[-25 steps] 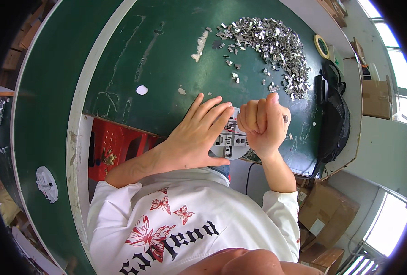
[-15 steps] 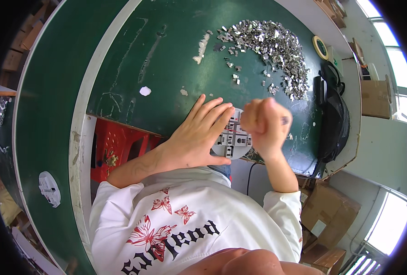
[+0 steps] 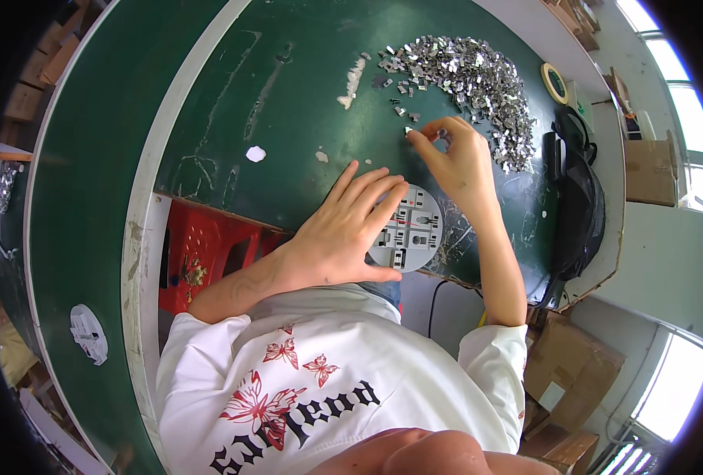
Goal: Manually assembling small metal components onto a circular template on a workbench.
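Observation:
A round grey plastic plate (image 3: 429, 255) with raised rectangular sockets lies at the table's near edge. My left hand (image 3: 343, 229) rests over its left side, fingers stretched and spread, the thumb at the near rim; it covers part of the plate. Some sockets hold small metal pieces. Beyond the plate, my right hand (image 3: 464, 162) is at the near side of a heap of small shiny metal clips (image 3: 478, 75). Its thumb and index finger come together at a small metal clip (image 3: 408, 130) lying apart from the heap. The other fingers are curled, partly hidden.
The green table (image 3: 288, 119) carries a white scrap (image 3: 255, 154) and worn patches. A tape roll (image 3: 554, 83) and a black bag (image 3: 579, 210) lie at the right. A red plastic stool (image 3: 197, 245) stands below the edge. Another pale disc (image 3: 89, 335) lies on the left green surface.
My right hand has moved from above the plate, where it was a blurred fist, away to the loose clips by the heap. My left hand stays on the plate.

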Action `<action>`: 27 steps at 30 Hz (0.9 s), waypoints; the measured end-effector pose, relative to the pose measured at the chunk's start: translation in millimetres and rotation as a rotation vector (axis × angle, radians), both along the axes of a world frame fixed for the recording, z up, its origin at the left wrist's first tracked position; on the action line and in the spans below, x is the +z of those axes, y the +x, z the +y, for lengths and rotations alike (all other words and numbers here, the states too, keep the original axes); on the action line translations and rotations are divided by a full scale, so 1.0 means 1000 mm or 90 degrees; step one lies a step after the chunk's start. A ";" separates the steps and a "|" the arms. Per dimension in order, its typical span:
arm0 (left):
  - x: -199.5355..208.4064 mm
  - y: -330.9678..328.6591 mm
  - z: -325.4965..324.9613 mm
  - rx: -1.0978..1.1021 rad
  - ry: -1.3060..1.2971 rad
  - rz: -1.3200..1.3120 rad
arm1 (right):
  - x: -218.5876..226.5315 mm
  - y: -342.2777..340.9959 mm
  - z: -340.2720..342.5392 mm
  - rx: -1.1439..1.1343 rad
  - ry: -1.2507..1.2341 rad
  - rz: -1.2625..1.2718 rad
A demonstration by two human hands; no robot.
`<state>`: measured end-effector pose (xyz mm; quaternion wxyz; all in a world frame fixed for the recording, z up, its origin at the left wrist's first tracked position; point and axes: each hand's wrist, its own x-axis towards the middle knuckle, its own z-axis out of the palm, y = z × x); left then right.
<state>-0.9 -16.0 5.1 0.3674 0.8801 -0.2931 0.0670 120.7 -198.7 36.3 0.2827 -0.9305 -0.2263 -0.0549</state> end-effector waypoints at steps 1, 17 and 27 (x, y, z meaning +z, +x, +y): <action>0.000 0.000 0.000 0.001 0.000 -0.003 | -0.002 0.001 0.000 0.014 -0.007 -0.023; 0.003 0.001 0.000 0.018 -0.130 0.012 | 0.042 -0.047 -0.023 0.010 0.134 0.219; 0.005 0.006 -0.014 0.074 -0.184 -0.057 | 0.049 -0.078 -0.035 0.064 0.199 0.345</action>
